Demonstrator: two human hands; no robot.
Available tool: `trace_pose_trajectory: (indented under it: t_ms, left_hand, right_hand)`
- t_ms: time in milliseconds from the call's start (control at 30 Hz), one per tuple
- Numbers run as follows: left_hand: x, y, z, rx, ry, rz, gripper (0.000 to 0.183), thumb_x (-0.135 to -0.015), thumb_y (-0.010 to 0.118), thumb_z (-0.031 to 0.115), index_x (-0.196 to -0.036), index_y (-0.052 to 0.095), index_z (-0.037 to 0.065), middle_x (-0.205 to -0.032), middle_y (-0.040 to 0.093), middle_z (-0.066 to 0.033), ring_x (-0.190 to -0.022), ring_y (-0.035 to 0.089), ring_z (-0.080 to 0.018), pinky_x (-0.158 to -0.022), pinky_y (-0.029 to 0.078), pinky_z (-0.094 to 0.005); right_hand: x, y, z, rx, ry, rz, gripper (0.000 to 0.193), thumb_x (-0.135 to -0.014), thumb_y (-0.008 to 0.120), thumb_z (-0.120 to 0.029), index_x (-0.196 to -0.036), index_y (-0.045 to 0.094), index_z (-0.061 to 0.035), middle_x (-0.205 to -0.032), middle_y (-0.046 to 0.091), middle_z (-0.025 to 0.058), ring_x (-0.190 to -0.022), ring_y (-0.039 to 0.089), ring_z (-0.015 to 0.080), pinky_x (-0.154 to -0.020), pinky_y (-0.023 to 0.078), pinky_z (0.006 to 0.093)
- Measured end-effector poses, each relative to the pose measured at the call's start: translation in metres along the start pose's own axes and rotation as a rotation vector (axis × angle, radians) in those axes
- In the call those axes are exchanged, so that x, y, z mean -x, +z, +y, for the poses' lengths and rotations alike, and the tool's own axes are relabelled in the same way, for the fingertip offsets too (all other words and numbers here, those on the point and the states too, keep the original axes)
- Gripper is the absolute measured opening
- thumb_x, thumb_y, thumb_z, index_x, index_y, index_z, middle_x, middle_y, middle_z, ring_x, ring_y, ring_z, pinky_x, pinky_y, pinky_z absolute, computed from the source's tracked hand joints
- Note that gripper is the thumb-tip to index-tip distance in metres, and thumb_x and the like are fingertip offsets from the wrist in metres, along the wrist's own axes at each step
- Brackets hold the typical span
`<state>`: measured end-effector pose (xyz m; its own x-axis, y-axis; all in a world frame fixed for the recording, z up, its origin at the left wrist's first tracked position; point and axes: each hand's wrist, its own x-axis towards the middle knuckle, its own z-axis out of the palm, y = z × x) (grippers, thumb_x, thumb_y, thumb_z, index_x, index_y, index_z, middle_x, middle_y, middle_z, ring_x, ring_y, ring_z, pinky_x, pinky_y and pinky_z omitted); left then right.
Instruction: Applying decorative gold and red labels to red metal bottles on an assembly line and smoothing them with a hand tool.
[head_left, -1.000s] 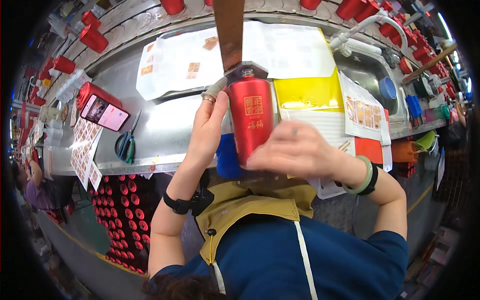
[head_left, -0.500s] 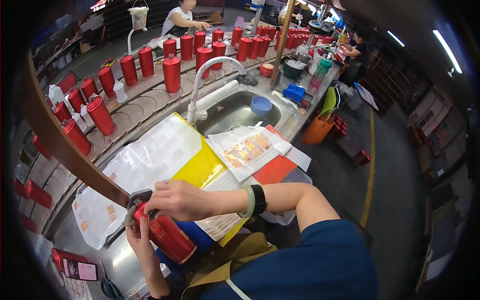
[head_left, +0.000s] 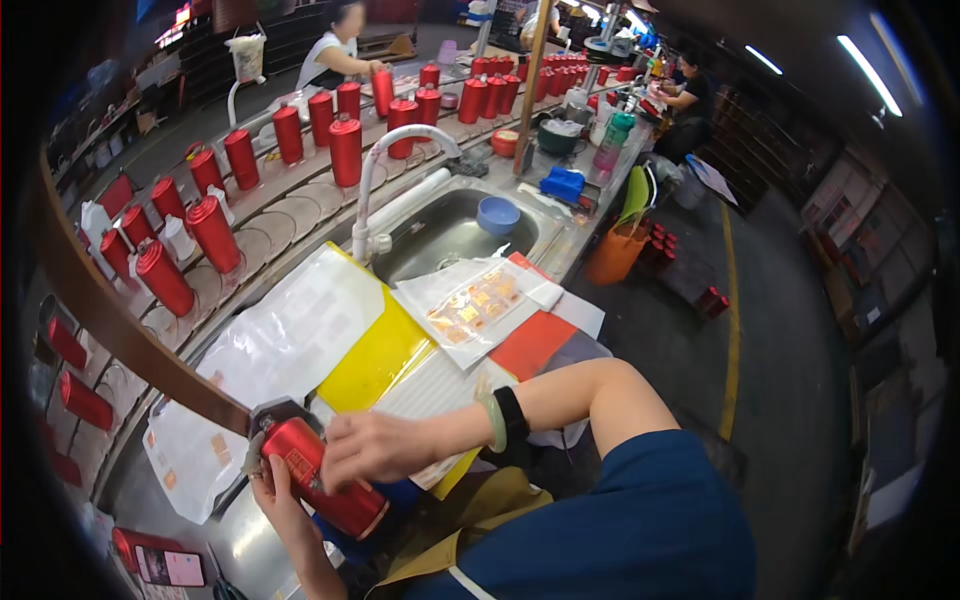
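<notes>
A red metallic bottle (head_left: 352,510) with a gold label lies tilted in front of me, its neck end toward a dark holder at the foot of a brown wooden post. My left hand (head_left: 280,502) grips it from the left near the shoulder, thumb along its side. A small greyish piece (head_left: 254,452), cloth-like, shows by the left fingertips. My right hand (head_left: 375,450) is over the bottle's right side, just beside the label, fingers curled and pressed together; whether they pinch something is hidden. A yellow sheet (head_left: 365,365) and white sheets with gold stickers (head_left: 475,305) lie beyond.
A brown post (head_left: 130,335) slants across the left. Behind the sheets are a steel sink (head_left: 430,245) with a blue bowl (head_left: 497,214) and a white faucet (head_left: 366,200). Red bottles (head_left: 345,155) line a curved conveyor. A phone (head_left: 170,567) and scissors lie lower left. Co-workers stand farther off.
My right hand has moved from the bottle's neck end down to the right along its body, uncovering the label. My left hand keeps its hold. A co-worker now touches a red bottle.
</notes>
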<state>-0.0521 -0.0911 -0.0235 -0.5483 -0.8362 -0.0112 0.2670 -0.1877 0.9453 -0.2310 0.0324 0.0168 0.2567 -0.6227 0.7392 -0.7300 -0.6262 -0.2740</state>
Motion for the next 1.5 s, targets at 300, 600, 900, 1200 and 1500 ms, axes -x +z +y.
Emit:
trace_pose_trajectory:
  t_ms: [300, 600, 900, 1200, 1500]
  left_hand:
    - [0.003, -0.016, 0.003, 0.084, -0.117, -0.016, 0.046, -0.111, 0.043, 0.033, -0.146, 0.046, 0.004, -0.140, 0.057, -0.0123, -0.129, 0.056, -0.0217, -0.106, 0.047, -0.0391]
    - [0.023, -0.061, 0.015, -0.107, -0.078, 0.105, 0.069, -0.109, 0.034, 0.051, -0.155, 0.034, 0.000, -0.159, 0.039, -0.0184, -0.149, 0.035, -0.0293, -0.124, 0.022, -0.0437]
    - [0.053, -0.079, 0.026, -0.175, -0.107, 0.143, 0.060, -0.110, 0.038, 0.043, -0.154, 0.037, 0.002, -0.157, 0.044, -0.0152, -0.146, 0.041, -0.0270, -0.120, 0.031, -0.0409]
    - [0.071, -0.044, 0.051, -0.235, -0.075, 0.163, 0.066, -0.111, 0.033, 0.048, -0.152, 0.036, -0.004, -0.154, 0.045, -0.0210, -0.144, 0.043, -0.0313, -0.120, 0.033, -0.0433]
    - [0.073, -0.044, 0.058, -0.302, -0.048, 0.165, 0.066, -0.111, 0.032, 0.049, -0.150, 0.040, -0.004, -0.153, 0.046, -0.0212, -0.141, 0.046, -0.0312, -0.117, 0.037, -0.0431]
  right_hand:
    - [-0.061, 0.026, 0.035, 0.130, 0.075, -0.011, 0.015, -0.080, 0.069, -0.021, -0.088, 0.063, -0.0096, -0.090, 0.064, 0.0092, -0.090, 0.061, 0.0309, -0.075, 0.050, 0.0433]
    - [-0.052, 0.057, 0.004, 0.119, -0.032, -0.239, 0.009, -0.078, 0.064, -0.017, -0.077, 0.059, -0.0096, -0.071, 0.062, 0.0097, -0.072, 0.064, 0.0320, -0.064, 0.051, 0.0458]
    - [-0.012, 0.009, -0.005, -0.108, -0.424, -0.262, 0.026, -0.085, 0.065, -0.019, -0.111, 0.068, -0.0185, -0.104, 0.065, -0.0045, -0.081, 0.051, 0.0191, -0.082, 0.046, 0.0368]
    - [-0.063, 0.008, 0.044, 0.414, -0.283, -0.089, 0.018, -0.077, 0.068, -0.020, -0.095, 0.066, -0.0170, -0.084, 0.062, -0.0015, -0.084, 0.059, 0.0178, -0.075, 0.046, 0.0354]
    - [-0.110, 0.020, 0.043, 0.369, -0.117, -0.215, 0.015, -0.082, 0.071, -0.015, -0.097, 0.067, -0.0132, -0.090, 0.069, -0.0019, -0.080, 0.060, 0.0198, -0.075, 0.045, 0.0355]
